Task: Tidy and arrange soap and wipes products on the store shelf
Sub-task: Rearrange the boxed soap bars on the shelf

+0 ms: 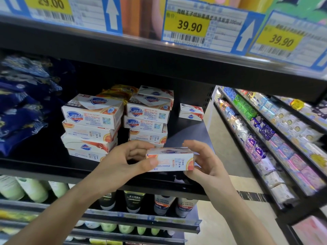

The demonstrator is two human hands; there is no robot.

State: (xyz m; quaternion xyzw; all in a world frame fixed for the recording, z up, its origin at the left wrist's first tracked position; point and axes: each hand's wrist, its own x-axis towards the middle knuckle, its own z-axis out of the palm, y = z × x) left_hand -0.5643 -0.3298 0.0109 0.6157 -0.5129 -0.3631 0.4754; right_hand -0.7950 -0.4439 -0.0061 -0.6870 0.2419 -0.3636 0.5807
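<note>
Nearest, both hands share one soap box (170,159), held level just in front of the shelf (44,165) edge. The left hand (123,161) pinches its left end, thumb on the front face and fingers curled behind; the right hand (206,161) clasps the right end the same way. Holding it by the ends leaves the long faces free, probably so the box can be turned to face forward before it goes in.

Just behind, two stacks of the same boxes stand on the shelf: the left stack (90,128) leans and sits crooked, the right stack (147,119) is tidier, and the held box hangs in front of its base. Farther back, a lone box (191,111) sits near the rear wall, well apart from the stacks. Yellow packs (122,91) lie behind the stacks; what they are is too blurred to tell. Blue wipes packs (23,106) are piled at far left.
</note>
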